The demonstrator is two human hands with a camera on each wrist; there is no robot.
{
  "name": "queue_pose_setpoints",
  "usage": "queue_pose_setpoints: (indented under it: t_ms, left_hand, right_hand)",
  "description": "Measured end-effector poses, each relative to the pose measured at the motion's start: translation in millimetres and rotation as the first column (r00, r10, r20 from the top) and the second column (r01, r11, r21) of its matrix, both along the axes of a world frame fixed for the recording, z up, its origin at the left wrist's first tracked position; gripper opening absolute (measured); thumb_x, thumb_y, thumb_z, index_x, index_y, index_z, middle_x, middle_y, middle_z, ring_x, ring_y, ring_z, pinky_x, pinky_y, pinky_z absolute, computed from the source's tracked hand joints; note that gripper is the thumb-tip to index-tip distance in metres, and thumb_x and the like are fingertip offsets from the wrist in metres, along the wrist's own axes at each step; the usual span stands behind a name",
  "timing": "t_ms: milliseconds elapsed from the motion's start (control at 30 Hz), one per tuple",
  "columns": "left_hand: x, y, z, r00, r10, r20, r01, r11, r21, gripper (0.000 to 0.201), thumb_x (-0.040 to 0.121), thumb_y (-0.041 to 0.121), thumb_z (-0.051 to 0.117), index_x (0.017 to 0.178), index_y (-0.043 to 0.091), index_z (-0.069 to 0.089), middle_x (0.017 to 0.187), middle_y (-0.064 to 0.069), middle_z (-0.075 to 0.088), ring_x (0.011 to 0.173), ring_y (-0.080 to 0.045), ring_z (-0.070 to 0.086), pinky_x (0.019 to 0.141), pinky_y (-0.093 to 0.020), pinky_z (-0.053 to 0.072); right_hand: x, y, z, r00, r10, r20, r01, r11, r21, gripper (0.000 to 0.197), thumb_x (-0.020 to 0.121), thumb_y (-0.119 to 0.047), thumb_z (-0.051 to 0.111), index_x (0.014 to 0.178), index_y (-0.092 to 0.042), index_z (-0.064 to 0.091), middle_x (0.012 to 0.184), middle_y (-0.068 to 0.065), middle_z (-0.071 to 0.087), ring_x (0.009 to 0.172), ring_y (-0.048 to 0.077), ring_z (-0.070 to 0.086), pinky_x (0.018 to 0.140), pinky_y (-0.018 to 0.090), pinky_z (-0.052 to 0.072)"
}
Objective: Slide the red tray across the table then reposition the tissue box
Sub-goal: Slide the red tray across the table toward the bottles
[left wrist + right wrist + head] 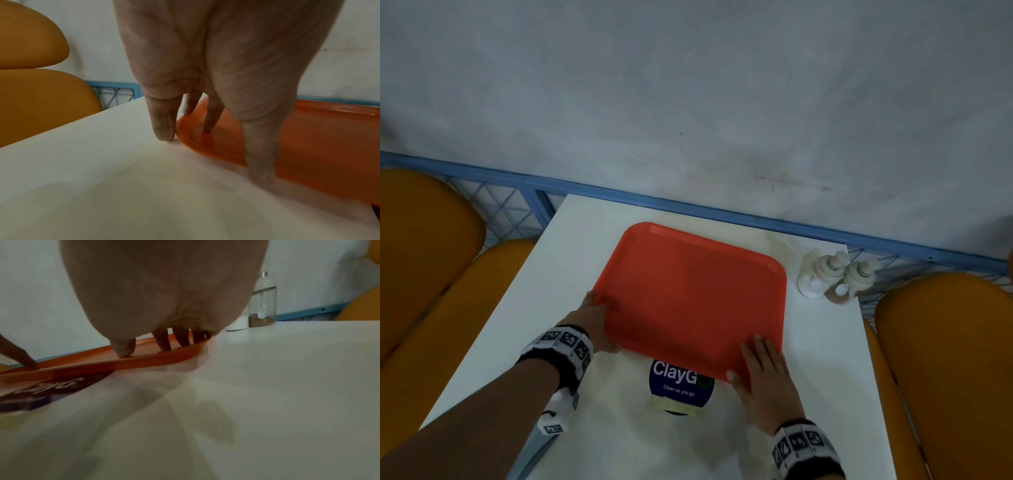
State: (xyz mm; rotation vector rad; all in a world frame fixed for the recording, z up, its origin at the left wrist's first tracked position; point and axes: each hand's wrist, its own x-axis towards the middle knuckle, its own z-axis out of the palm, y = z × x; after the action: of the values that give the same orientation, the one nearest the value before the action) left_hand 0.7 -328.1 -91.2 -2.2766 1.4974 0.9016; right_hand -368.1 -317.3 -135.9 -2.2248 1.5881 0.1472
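The red tray (688, 294) lies flat on the white table (822, 342), a little slanted. My left hand (595, 318) is at the tray's near left corner: two fingers (209, 113) reach down inside the tray (318, 146), one fingertip touches the table beside the rim, and the thumb stands against the near edge. Flat on the near right corner lies my right hand (760, 370), its straight fingers (164, 340) pressing on the tray (144, 361). No tissue box shows in any view.
Two clear condiment bottles (832, 277) stand at the table's far right, just past the tray; they also appear in the right wrist view (262, 305). A blue round sticker (681, 383) lies partly under the tray's near edge. Orange seats (424, 257) flank both sides. A blue rail (722, 212) runs along the wall.
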Motion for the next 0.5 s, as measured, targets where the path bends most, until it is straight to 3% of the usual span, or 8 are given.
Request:
queue_pose_setpoints:
  t_ms: [100,167,333,500]
  left_hand:
    - [-6,-1,-1,1.0,0.0,0.019,0.0,1.0,0.02,0.088,0.057,0.05,0.083,0.133,0.025,0.047,0.154,-0.005,0.015,0.102,-0.029,0.063,0.092,-0.041,0.054]
    - [-8,-4,-2,1.0,-0.006,0.02,0.005,1.0,0.023,0.086,0.057,0.055,0.081,0.131,0.025,0.048,0.158,-0.008,0.01,0.107,-0.03,0.062,0.094,-0.043,0.053]
    - [-12,-25,-8,0.999,-0.032,-0.003,0.031,0.998,-0.056,0.088,0.057,0.064,0.075,0.131,0.025,0.049,0.155,-0.011,0.019,0.135,-0.035,0.035,0.106,-0.051,0.044]
    - [-22,-37,-10,0.999,-0.044,-0.009,0.043,0.99,-0.138,0.083,0.064,0.06,0.075,0.131,0.017,0.051,0.151,-0.01,0.023,0.141,-0.028,0.024,0.107,-0.05,0.043]
  right_hand:
    - [-2,-1,0,1.0,-0.01,-0.005,0.01,1.0,-0.021,0.094,0.083,-0.083,0.01,0.154,-0.022,0.019,0.164,0.005,0.006,0.15,0.025,-0.003,0.119,0.039,-0.006]
    - [-4,-11,1,1.0,-0.013,-0.019,0.012,1.0,-0.022,0.093,0.084,-0.084,0.019,0.154,-0.023,0.018,0.165,0.004,0.005,0.15,0.024,-0.004,0.119,0.039,-0.006]
    - [-11,-56,6,1.0,-0.004,-0.022,0.004,1.0,0.003,0.093,0.082,-0.084,0.025,0.153,-0.026,0.017,0.165,0.001,0.005,0.15,0.021,-0.003,0.12,0.039,-0.003]
    - [-23,-86,8,1.0,-0.01,-0.014,0.011,0.998,0.057,0.098,0.076,-0.088,0.029,0.153,-0.029,0.018,0.165,-0.002,0.005,0.15,0.019,-0.002,0.122,0.04,0.003]
